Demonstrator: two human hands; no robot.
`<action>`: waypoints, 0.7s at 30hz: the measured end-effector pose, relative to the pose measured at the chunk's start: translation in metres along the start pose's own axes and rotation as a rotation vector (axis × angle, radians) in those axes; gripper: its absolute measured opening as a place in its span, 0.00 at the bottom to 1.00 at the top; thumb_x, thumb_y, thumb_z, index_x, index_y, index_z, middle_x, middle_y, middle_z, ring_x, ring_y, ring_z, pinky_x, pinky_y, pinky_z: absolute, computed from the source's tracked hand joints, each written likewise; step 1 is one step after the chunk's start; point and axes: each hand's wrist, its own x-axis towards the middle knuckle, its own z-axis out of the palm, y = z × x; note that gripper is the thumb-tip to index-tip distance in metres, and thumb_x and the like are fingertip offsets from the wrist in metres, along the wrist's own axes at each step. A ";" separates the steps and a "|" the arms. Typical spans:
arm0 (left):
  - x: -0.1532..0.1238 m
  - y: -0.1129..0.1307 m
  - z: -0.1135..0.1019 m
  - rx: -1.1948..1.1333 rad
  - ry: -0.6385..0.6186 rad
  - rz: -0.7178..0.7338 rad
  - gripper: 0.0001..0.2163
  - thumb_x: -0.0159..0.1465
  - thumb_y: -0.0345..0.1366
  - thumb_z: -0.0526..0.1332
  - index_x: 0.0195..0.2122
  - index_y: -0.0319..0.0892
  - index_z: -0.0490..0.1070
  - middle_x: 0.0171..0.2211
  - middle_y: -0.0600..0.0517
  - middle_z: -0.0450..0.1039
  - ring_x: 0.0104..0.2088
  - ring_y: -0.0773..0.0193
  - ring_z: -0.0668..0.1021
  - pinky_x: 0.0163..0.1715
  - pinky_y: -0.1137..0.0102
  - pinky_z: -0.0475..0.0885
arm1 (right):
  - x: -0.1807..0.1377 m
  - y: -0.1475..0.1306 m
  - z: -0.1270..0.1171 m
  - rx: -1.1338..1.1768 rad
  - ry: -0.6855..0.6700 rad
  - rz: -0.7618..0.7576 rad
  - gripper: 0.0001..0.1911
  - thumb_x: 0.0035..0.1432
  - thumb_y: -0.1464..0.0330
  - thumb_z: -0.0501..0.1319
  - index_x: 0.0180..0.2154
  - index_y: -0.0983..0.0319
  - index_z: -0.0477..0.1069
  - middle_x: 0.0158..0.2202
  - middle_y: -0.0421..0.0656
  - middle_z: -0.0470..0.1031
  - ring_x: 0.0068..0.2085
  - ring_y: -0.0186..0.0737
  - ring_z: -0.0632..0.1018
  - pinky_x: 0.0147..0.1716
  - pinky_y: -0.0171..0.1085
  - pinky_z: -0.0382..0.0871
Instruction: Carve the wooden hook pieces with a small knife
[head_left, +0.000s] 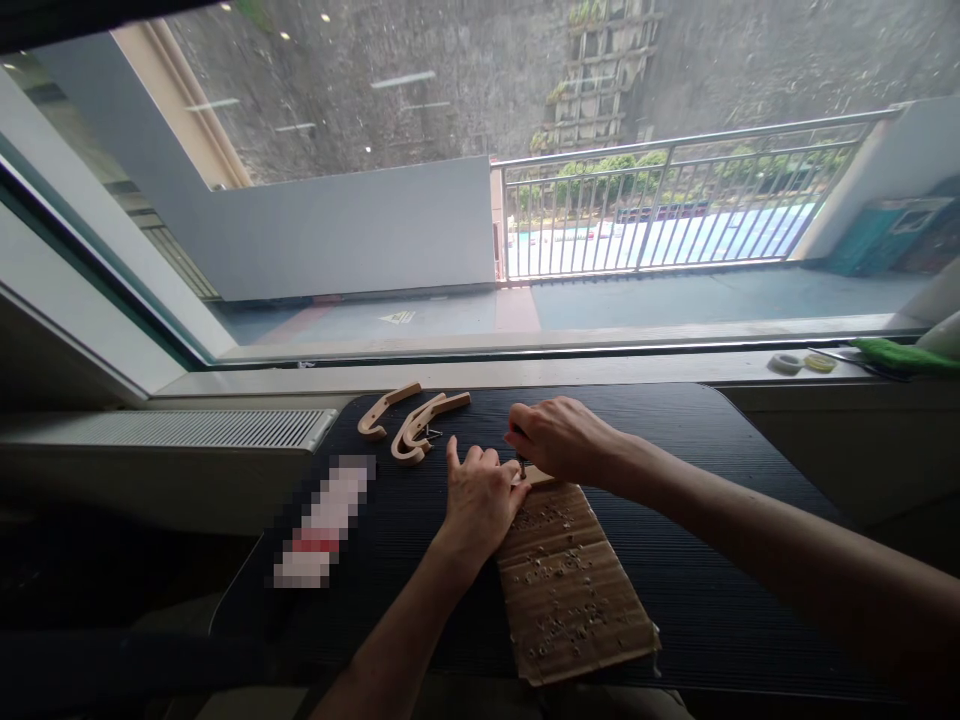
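Observation:
My right hand (pixel 562 435) is closed in a fist around the dark handle of what looks like a screwdriver (pixel 523 466). Its thin shaft points down onto a light wooden piece (pixel 546 477), most of which my hands hide. Beside the shaft, the thumb and fingers of my left hand (pixel 480 495) grip this piece at its left part. Underneath lies a corrugated cardboard sheet (pixel 577 580), dotted with small holes and crumbs. Left of my hands rest several curved wooden hooks (pixel 409 435), with dark screws (pixel 433 433) beside them.
Everything stands on a black table (pixel 712 600) with rounded corners. A blurred-out white and red item (pixel 326 520) lies at its left. Behind are a window sill (pixel 600 367) with tape rolls (pixel 786 363) and a green item (pixel 900 355). A radiator (pixel 172 428) adjoins the left.

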 end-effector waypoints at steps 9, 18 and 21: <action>-0.003 -0.002 0.000 0.004 0.015 0.021 0.11 0.61 0.46 0.56 0.37 0.49 0.73 0.31 0.51 0.70 0.39 0.58 0.69 0.56 0.47 0.45 | 0.006 -0.006 0.001 -0.068 0.012 0.149 0.14 0.60 0.63 0.51 0.30 0.65 0.69 0.22 0.46 0.72 0.22 0.36 0.70 0.20 0.34 0.49; -0.003 -0.002 0.001 0.003 0.034 0.030 0.10 0.61 0.46 0.56 0.36 0.49 0.73 0.31 0.52 0.69 0.39 0.58 0.69 0.56 0.46 0.46 | -0.011 0.003 -0.027 0.016 -0.074 -0.098 0.06 0.55 0.69 0.54 0.31 0.61 0.69 0.28 0.40 0.74 0.25 0.33 0.69 0.21 0.34 0.48; -0.002 -0.002 0.002 0.005 0.038 0.028 0.10 0.61 0.46 0.56 0.35 0.49 0.73 0.31 0.52 0.69 0.39 0.58 0.69 0.56 0.46 0.46 | -0.011 0.003 -0.026 0.054 -0.106 -0.193 0.07 0.58 0.71 0.53 0.29 0.63 0.68 0.28 0.41 0.73 0.26 0.31 0.69 0.22 0.33 0.49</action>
